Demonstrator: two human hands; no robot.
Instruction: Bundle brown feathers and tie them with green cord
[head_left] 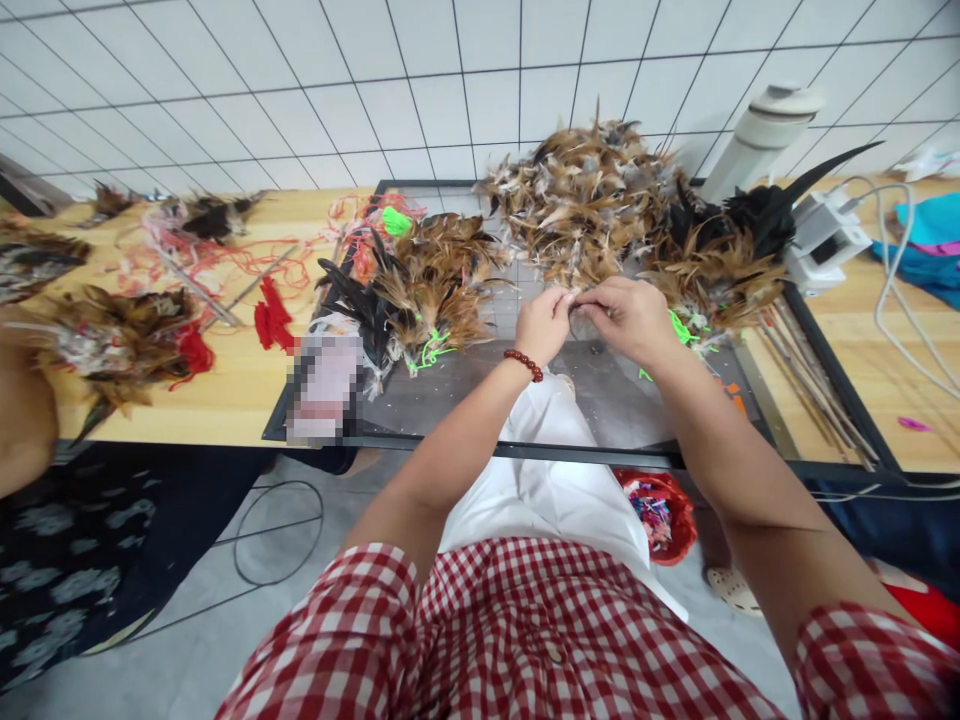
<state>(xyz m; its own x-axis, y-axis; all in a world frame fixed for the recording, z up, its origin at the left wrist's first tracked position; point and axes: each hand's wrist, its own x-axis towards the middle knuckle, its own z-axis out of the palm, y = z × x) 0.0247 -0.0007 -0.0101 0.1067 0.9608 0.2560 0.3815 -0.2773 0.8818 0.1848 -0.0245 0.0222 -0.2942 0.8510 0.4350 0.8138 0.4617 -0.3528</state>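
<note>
My left hand (544, 322), with a beaded bracelet at the wrist, meets my right hand (630, 315) above the dark glass-like panel (495, 390). Fingertips of both are pinched together on something small and thin that I cannot make out. Right behind them rises a big heap of brown feathers (585, 200). Left of my hands lies a bunch of brown and black feathers (442, 270) with bright green ties. Beside my right forearm are more brown feathers (712, 280), also with green ties, and long black feathers (757, 215).
A pale bottle (761, 140) and a white charger with cables (829, 235) stand at the back right. Thin sticks (817, 385) lie below them. At left are red threads (274, 318), scissors (199, 290) and a co-worker's arm (26, 410) by a feather bundle (112, 340). A red basket (675, 515) sits under the table.
</note>
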